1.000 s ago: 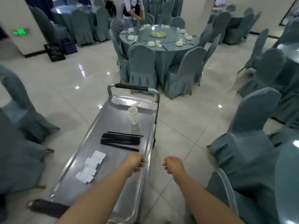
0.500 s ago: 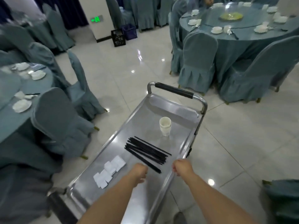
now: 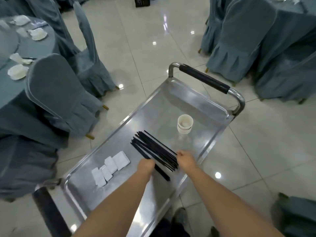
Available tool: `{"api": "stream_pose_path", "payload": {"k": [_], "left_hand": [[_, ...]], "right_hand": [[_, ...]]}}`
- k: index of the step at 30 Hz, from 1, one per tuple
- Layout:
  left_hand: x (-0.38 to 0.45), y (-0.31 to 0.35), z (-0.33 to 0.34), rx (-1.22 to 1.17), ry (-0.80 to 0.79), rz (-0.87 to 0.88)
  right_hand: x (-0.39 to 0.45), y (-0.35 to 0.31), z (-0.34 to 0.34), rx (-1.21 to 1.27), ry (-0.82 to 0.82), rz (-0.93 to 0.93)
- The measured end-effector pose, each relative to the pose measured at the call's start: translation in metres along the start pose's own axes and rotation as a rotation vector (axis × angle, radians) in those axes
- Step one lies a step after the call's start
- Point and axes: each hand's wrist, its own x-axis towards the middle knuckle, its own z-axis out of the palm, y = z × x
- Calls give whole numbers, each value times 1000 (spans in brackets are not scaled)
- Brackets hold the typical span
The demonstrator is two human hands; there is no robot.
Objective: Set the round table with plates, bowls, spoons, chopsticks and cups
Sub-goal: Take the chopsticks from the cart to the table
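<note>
Left forearm: bare, extended forward and up from the lower edge of the head view. Left hand (image 3: 146, 165): seen from the back, fingers curled under and hidden; what is gripped cannot be told. Right forearm: bare, extended from the lower right toward the centre. Right hand (image 3: 186, 159): seen from the back, fingers curled downward, tips hidden. Hands are held near one another, apart.

The left hand (image 3: 146, 165) hides its fingers and some chopsticks (image 3: 153, 149).
</note>
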Motion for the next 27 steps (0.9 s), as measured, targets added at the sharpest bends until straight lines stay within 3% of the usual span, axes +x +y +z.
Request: {"api": "stream_pose_path", "payload": {"k": [4, 7, 13, 22, 27], "left_hand": [[33, 13, 18, 90, 123, -6], [44, 27, 28, 277, 209, -17], [44, 47, 48, 493, 250, -161], [41, 31, 57, 461, 315, -110], [40, 19, 50, 544, 268, -33]], "right_hand": [[27, 9, 11, -161, 10, 21], [31, 11, 22, -152, -7, -2], [23, 12, 44, 75, -52, -21], [13, 15, 61, 490, -24, 145], [2, 19, 63, 577, -48, 212]]}}
